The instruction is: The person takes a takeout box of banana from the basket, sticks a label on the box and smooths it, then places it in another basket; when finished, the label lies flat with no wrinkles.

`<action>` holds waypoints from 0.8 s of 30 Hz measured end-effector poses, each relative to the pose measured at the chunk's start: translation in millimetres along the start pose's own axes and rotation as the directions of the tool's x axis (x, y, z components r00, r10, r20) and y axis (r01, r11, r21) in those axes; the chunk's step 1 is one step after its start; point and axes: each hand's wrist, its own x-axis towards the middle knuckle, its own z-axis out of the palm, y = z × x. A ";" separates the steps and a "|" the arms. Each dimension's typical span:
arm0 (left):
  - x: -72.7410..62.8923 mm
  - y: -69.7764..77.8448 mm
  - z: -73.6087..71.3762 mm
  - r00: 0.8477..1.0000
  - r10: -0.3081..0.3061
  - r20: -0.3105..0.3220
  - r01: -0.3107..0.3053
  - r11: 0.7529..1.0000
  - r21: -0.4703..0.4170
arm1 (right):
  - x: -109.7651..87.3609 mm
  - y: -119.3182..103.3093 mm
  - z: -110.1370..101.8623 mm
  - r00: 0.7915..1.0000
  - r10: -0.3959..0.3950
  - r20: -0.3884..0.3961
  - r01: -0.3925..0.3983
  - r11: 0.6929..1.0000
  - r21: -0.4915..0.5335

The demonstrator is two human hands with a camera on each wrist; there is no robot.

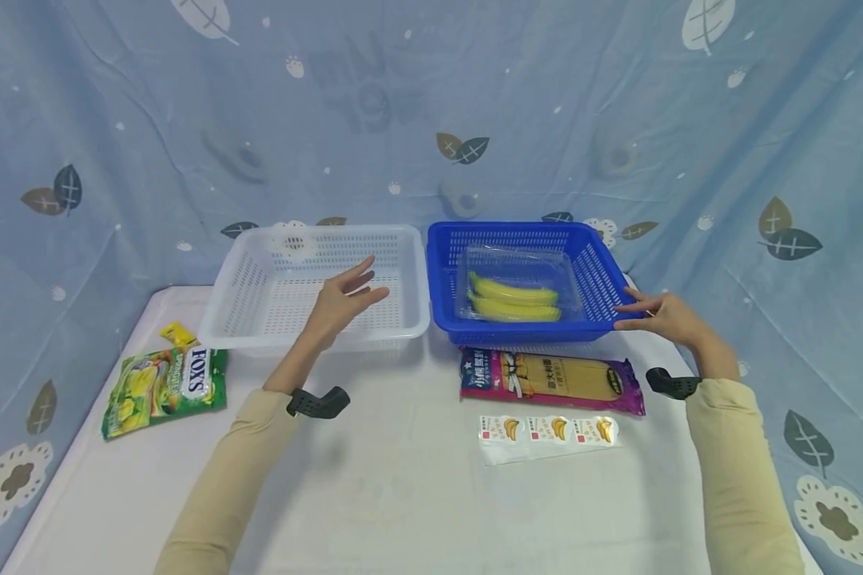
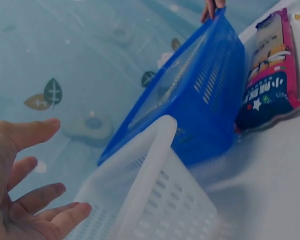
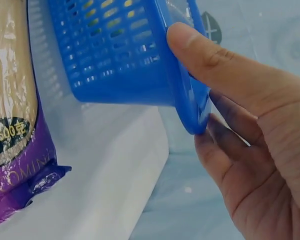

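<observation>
My left hand (image 1: 336, 306) hovers over the white basket (image 1: 219, 307), its fingers spread and holding nothing. In the left wrist view the left hand (image 2: 27, 185) stands apart from the basket's rim. At the blue basket's near right corner, my right hand (image 1: 665, 318) pinches the rim. The right wrist view shows the thumb of the right hand (image 3: 260, 130) on one side of the blue basket's rim (image 3: 182, 95) and fingertips at the corner. Inside the blue basket (image 1: 449, 323) lies a clear plastic box (image 1: 525, 262) with yellow bananas (image 1: 514, 310) in it.
A pack of noodles (image 1: 550, 382) lies in front of the blue basket, with a strip of banana stickers (image 1: 546, 435) nearer. On the left are a green FOX'S candy bag (image 1: 165, 390) and a small yellow packet (image 1: 178, 333). A patterned blue curtain (image 1: 388, 104) hangs behind.
</observation>
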 end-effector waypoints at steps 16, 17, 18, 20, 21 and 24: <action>16.4 12.4 29.3 0.996 0.013 0.091 -0.007 0.998 -0.070 | 0.5 11.3 -3.4 0.997 0.077 0.015 -0.076 0.997 -0.030; 17.8 13.3 30.7 0.995 0.005 0.095 0.001 0.998 -0.069 | 0.8 10.7 -3.8 0.997 0.070 0.019 -0.069 0.997 -0.043; 18.9 14.5 32.0 0.995 -0.003 0.099 0.010 0.997 -0.070 | 1.2 9.8 -4.5 0.998 0.066 0.025 -0.064 0.996 -0.056; 21.2 17.4 34.9 0.993 -0.023 0.114 0.032 0.996 -0.077 | 1.4 7.1 -5.9 0.997 0.069 0.038 -0.066 0.995 -0.076; 22.6 18.5 36.4 0.992 -0.032 0.119 0.042 0.995 -0.086 | 1.8 6.2 -6.5 0.996 0.075 0.044 -0.071 0.994 -0.080; 25.7 21.3 41.2 0.988 -0.056 0.141 0.073 0.990 -0.121 | 3.1 4.6 -8.0 0.993 0.104 0.060 -0.100 0.993 -0.066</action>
